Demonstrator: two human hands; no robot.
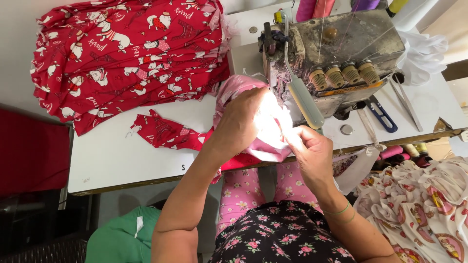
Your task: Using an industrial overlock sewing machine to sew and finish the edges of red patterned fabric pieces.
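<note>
Pink fabric (pixel 243 87) pinched between both hands' fingers (pixel 292 136), beside sewing machine (pixel 341 44)

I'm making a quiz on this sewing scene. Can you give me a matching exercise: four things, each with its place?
Things:
1. red fabric stack
2. snips
3. pink fabric
4. green cloth

Places:
A. held in both hands, at the sewing machine
B. below the table edge, lower left
C. far left of the table
D. on the table right of the machine

Pairs: 1-C, 2-D, 3-A, 4-B
</note>
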